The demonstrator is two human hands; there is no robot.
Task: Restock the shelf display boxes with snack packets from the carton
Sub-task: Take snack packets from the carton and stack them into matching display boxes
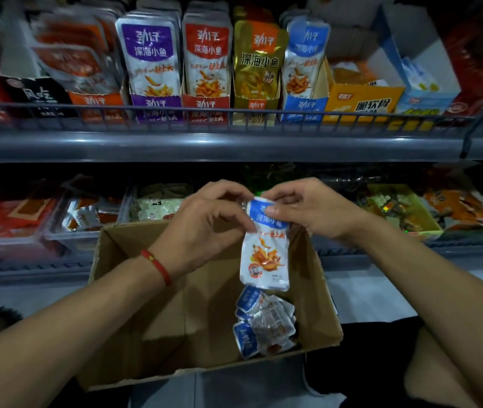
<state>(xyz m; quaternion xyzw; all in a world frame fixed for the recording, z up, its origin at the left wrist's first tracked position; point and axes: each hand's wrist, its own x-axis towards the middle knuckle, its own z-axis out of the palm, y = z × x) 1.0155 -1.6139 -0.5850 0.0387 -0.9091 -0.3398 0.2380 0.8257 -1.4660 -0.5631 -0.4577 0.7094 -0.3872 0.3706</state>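
Note:
A blue-and-white snack packet [265,254] hangs upright over the open brown carton [122,290]. My left hand [205,225] and my right hand [308,210] both pinch its top edge. Several more blue packets [263,325] lie in the carton's right corner. On the upper shelf stands a blue display box [303,108] with blue packets [305,60] upright in it, beside gold [256,106], red [206,107] and purple [156,108] boxes filled with their own packets.
A grey wire rail [234,125] runs along the upper shelf's front edge. A yellow box [361,104] sits right of the blue one. The lower shelf [57,269] holds clear trays and bags of other snacks behind the carton. A red cord circles my left wrist.

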